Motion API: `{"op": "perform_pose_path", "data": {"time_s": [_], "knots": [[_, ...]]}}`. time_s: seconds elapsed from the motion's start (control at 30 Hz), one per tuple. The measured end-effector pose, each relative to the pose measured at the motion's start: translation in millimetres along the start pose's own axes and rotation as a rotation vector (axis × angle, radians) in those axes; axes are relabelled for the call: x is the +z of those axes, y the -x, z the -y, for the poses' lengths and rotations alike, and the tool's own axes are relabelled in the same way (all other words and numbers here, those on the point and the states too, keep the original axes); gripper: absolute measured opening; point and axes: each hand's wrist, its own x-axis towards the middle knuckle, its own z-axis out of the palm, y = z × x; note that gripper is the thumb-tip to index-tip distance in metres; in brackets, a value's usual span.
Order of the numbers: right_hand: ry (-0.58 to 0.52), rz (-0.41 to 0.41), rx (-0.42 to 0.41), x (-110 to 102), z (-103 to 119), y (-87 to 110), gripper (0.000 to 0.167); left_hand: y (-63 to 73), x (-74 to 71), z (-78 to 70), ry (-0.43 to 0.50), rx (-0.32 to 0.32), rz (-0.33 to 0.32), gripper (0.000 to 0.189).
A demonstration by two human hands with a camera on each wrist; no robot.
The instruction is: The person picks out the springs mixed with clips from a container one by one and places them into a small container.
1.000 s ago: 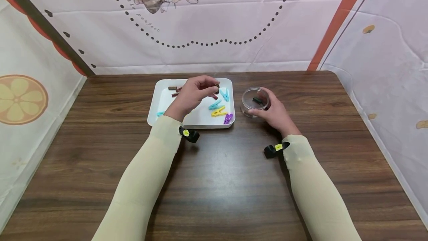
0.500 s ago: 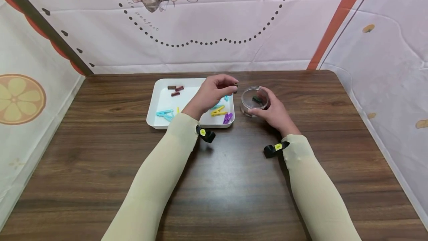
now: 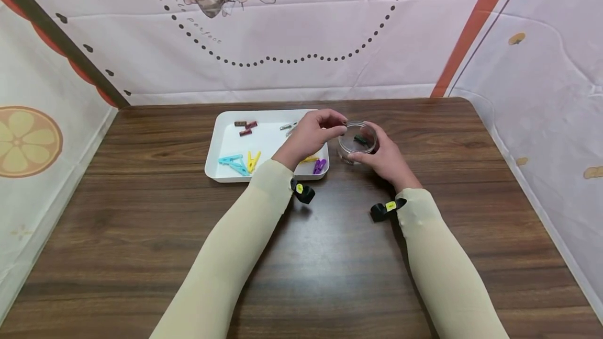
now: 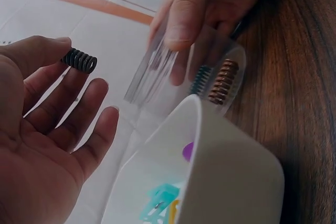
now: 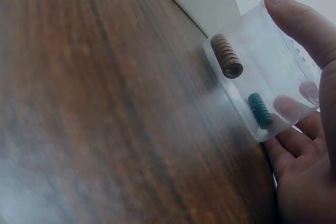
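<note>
My left hand (image 3: 311, 135) pinches a small dark coil spring (image 4: 80, 61) between thumb and index finger, its other fingers spread loosely. The spring is above the tray's right side, close to the rim of a clear round jar (image 3: 345, 148). My right hand (image 3: 388, 158) grips that jar from the right, thumb in front and fingers behind. Through the jar's wall, the right wrist view shows a copper-coloured spring (image 5: 227, 56) and a green spring (image 5: 260, 110) lying at the bottom.
Left of the jar stands a white tray (image 3: 275, 143). It holds several reddish and brown springs (image 3: 245, 132), blue clothespins (image 3: 230, 159), yellow clothespins (image 3: 253, 161) and purple clothespins (image 3: 319, 166). My left forearm covers part of its front edge. A printed cloth (image 3: 301, 30) hangs behind the table.
My left hand has carried the dark spring rightward from over the tray to the jar's rim. My right hand and the jar have stayed in place.
</note>
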Motion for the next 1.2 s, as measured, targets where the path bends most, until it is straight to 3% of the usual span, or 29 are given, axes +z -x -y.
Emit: {"op": "perform_pose_path", "data": {"time_s": [0.17, 0.4, 0.5, 1.2], "knots": [[0.017, 0.006, 0.000, -1, -2, -0.8, 0.094, -3.7, 8.1, -3.4, -0.150, -0.021, 0.041, 0.023], [0.025, 0.000, -0.008, -1, -3, -1.8, 0.093, -8.1, 17.9, -6.6, -0.405, 0.020, 0.056, 0.016], [0.021, -0.003, -0.012, -1, -3, -2.4, 0.091, -8.7, 19.7, -7.8, -0.464, 0.033, 0.064, 0.015], [0.006, 0.011, 0.012, 0, -4, -4.4, 0.094, 5.1, 2.8, -8.4, -0.490, 0.094, 0.013, 0.011]]}}
